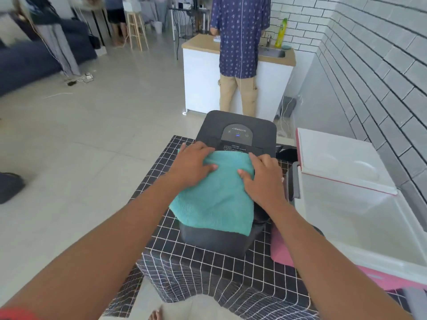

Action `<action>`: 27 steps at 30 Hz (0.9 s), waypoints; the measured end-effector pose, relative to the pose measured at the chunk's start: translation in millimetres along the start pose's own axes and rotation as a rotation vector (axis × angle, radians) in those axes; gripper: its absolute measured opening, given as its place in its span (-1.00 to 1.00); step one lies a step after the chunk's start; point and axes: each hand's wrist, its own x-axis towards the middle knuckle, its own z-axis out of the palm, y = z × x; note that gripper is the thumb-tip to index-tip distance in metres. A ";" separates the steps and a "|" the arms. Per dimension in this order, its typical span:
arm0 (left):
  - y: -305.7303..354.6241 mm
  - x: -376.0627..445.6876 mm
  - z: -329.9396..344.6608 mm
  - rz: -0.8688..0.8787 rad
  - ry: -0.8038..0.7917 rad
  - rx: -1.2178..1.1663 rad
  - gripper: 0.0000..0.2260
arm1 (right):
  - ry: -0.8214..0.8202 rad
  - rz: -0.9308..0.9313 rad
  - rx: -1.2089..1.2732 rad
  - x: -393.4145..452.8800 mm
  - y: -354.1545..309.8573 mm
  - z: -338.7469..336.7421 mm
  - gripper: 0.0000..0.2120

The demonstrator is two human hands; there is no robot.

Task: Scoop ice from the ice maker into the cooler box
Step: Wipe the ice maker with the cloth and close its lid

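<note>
A dark grey ice maker (238, 125) stands on a small table under a black grid-patterned cloth (208, 269). A teal towel (215, 204) lies draped over its lid and front. My left hand (191, 165) rests flat on the towel's upper left part, and my right hand (263, 179) rests flat on its upper right part; both have the fingers spread. To the right stands a white and pink cooler box (360, 222) with its white lid (337, 158) raised at the back. No scoop and no ice are visible.
A person in a blue patterned shirt (240, 35) stands at a white counter with a sink (270, 51) beyond the table. A white tiled wall (381, 72) runs along the right. Tiled floor (92, 139) spreads to the left, with a sofa and stools far back.
</note>
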 end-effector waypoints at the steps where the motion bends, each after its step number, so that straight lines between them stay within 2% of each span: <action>1: -1.6 2.3 -2.7 -0.004 -0.004 0.000 -0.54 | -0.011 -0.004 -0.024 -0.4 -1.6 -1.8 -0.53; 3: -7.5 -2.5 -6.3 0.000 0.008 -0.047 -0.65 | -0.029 -0.008 -0.034 -1.9 -7.1 -5.3 -0.62; 6: -25.2 -24.6 -6.8 -0.010 -0.033 -0.227 -0.80 | -0.054 0.008 0.145 -8.6 -19.5 -6.7 -0.76; 9: -52.0 -52.3 -10.3 -0.085 0.051 -0.416 -0.93 | -0.039 0.011 0.258 -18.5 -37.4 -3.2 -0.85; 12: -81.1 -77.8 -22.3 -0.203 0.020 -0.614 -0.93 | -0.039 0.025 0.374 -29.3 -66.5 2.0 -0.91; 15: -106.5 -92.9 -37.8 -0.201 -0.042 -0.731 -0.89 | -0.075 0.007 0.479 -37.5 -98.7 5.3 -0.93; 18: -132.5 -95.5 -54.9 -0.187 0.004 -0.730 -0.93 | -0.100 0.032 0.649 -43.2 -136.8 10.6 -0.81; 21: -160.7 -93.3 -67.5 -0.165 0.009 -0.708 -0.94 | -0.107 0.023 0.751 -45.7 -176.3 23.8 -0.56; 23: -180.9 -91.6 -70.2 -0.177 -0.038 -0.704 -0.93 | -0.117 -0.048 0.694 -46.9 -196.8 39.7 -0.45; 27: -220.7 -83.5 -59.3 -0.189 -0.129 -0.684 -0.93 | -0.160 -0.112 0.386 -50.3 -221.6 85.1 -0.48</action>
